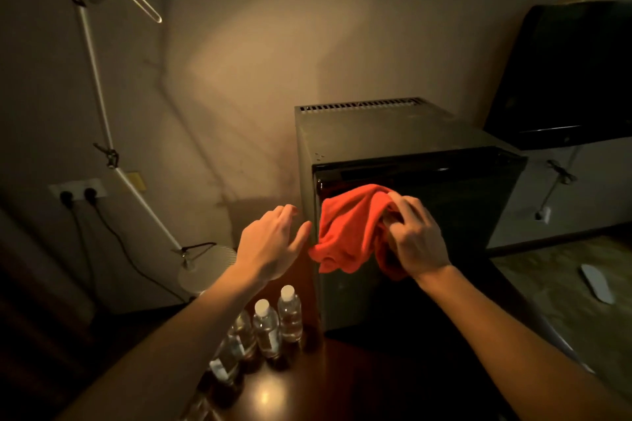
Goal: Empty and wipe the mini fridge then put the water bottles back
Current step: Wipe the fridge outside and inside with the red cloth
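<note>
- Mini fridge (393,133): a dark, box-shaped unit standing on the desk (307,383), with a slotted vent along the rear edge of its top; its glossy black door (472,215) faces the viewer and appears closed.
- Right hand (415,236): fingers curled and clenched around a bunched orange cloth (352,225), holding it against the upper left part of the door front; loose folds of the cloth hang down past the door's left edge.
- Left hand (270,243): released and holding nothing, fingers spread, hovering just beside the fridge's left front corner; whether the fingertips touch the cabinet cannot be told.
- Water bottles (265,328): clear plastic with white caps, standing upright in a row on the desk, just left of the fridge's base and below the left forearm; the nearer ones are partly hidden by that forearm.
- Desk lamp (102,106): a white jointed arm rising at the left from a round base (205,270) behind the bottles.
- Wall socket (78,193): two dark plugs inserted, cords trailing downward.
- Television (561,79): a dark screen at the upper right, well apart from the fridge.
</note>
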`<state>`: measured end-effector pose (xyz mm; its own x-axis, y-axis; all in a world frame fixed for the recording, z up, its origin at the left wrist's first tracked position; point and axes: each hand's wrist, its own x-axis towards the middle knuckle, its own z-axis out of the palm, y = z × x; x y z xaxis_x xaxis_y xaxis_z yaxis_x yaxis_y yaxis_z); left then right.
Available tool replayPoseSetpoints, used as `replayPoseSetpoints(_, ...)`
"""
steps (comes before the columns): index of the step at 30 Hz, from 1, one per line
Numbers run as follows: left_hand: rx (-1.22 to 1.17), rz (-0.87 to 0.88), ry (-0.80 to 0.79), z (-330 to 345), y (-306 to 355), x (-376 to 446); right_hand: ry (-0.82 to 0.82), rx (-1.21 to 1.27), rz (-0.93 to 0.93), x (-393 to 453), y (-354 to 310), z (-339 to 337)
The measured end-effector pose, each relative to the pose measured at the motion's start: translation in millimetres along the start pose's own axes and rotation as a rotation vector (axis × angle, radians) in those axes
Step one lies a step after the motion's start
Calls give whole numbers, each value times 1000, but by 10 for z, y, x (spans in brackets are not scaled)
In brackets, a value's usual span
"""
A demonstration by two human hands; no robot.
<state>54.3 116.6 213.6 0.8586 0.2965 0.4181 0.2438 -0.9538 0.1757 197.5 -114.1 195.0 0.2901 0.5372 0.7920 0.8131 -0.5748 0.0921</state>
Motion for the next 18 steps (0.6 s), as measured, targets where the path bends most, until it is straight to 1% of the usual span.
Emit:
replayPoseSetpoints(3, 20, 1, 2, -27, 67, -78, -96, -21, 95, -90, 177, -81)
replayPoseSetpoints(5, 24, 11, -8, -45, 89, -146, -174, -40, 214, -182, 275, -152)
replayPoseSetpoints(7, 14, 29, -12, -54, 106, -217, -213, -73, 314, -260, 364, -248)
replayPoseSetpoints(9, -4, 45, 1, -58, 146, -273, -270, -98, 364, -329, 416, -332)
replayPoseSetpoints(11, -25, 53, 17, -53, 205, -313, -293, -121, 354, -404, 423, -382)
replayPoseSetpoints(14, -29, 83, 12, -7, 287, -366, -311, -123, 282, -551, 349, -378)
replayPoseSetpoints(18, -12, 65, 8, 61, 334, -347, -321, -38, 186, -660, 277, -273)
